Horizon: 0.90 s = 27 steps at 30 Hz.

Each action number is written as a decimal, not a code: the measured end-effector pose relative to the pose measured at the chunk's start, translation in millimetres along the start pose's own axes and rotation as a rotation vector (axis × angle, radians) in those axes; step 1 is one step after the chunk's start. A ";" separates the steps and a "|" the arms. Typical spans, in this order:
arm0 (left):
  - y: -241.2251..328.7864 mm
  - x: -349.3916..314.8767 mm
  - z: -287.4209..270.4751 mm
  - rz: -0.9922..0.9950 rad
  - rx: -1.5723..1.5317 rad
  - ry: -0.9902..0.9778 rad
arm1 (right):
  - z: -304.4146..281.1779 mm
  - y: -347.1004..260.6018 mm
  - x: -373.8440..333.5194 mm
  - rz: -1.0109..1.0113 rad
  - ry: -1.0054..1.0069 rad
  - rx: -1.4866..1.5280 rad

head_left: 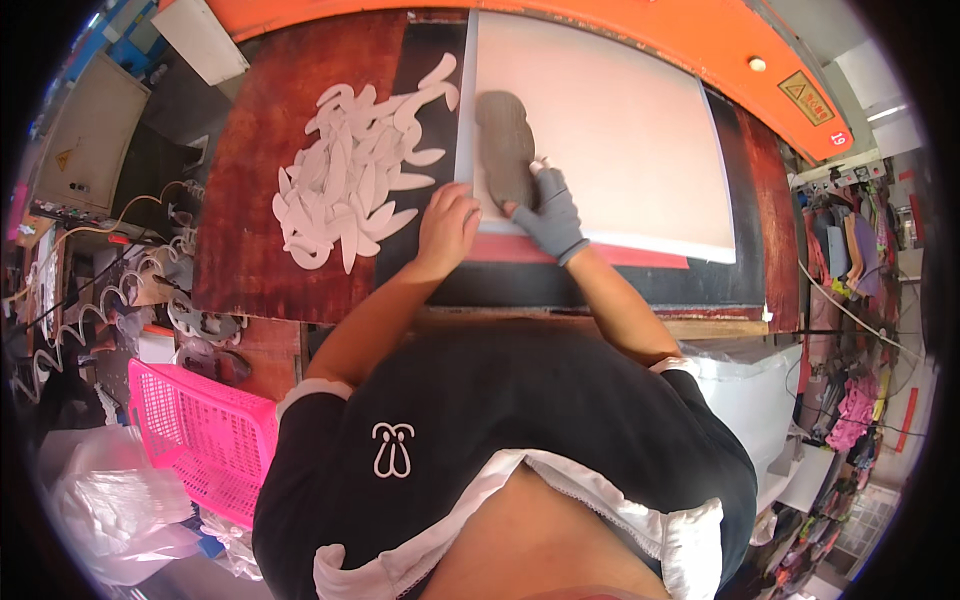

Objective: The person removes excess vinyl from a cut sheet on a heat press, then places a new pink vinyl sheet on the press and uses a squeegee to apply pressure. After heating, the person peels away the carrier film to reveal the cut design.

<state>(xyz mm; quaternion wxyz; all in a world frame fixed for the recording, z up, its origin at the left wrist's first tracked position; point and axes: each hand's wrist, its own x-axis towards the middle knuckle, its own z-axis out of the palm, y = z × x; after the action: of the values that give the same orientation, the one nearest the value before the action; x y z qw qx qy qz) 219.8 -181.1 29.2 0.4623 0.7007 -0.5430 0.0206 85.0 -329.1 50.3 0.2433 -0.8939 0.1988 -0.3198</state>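
Between thumb and fingers of the right grip [555, 215], holds the block [507, 145], brown-grey and sole-shaped, clamped by its near end: thumb at the tip, fingers against the right side. Wears a grey fingerless glove [568, 240] there. Ahead of that grip and slightly to its left, has the block's long body lying on the white sheet [630, 140], near the sheet's left edge.

Left of the right grip, rests the left grip [449, 225], bare, at that same edge, fingers bent and close together; cannot tell whether clamped on anything.

Under both grips, has the surface [245, 230], red-brown, with a black panel [530, 287] below the sheet. Nearer than the right grip, shows a red strip [600, 251] past the sheet's near edge. Left of the left grip, keeps heaped curved white pieces [345, 165], apart from the block. Beyond both grips, faces an orange machine [660, 32]. Lower, behind the left grip and leftward, has a pink basket [165, 415].
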 end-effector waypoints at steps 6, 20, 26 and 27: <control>-30.9 39.5 -7.9 -0.153 -0.134 -0.032 | -21.7 11.8 -11.0 0.397 -0.011 0.667; -94.0 161.7 58.7 -0.485 -0.656 -0.143 | -7.9 -6.4 2.3 -0.124 0.029 -0.113; -87.7 160.6 51.0 -0.551 -0.674 -0.165 | -2.6 -3.8 3.7 -0.159 0.060 -0.106; -86.0 160.2 51.0 -0.545 -0.697 -0.133 | -2.7 -4.5 5.0 -0.167 0.047 -0.123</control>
<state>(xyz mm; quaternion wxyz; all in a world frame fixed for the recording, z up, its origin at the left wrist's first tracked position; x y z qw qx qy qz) 328.3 -335.6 31.4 0.6236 0.6202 -0.3417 -0.3311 87.7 -328.9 57.0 0.1558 -0.9128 0.1484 -0.3471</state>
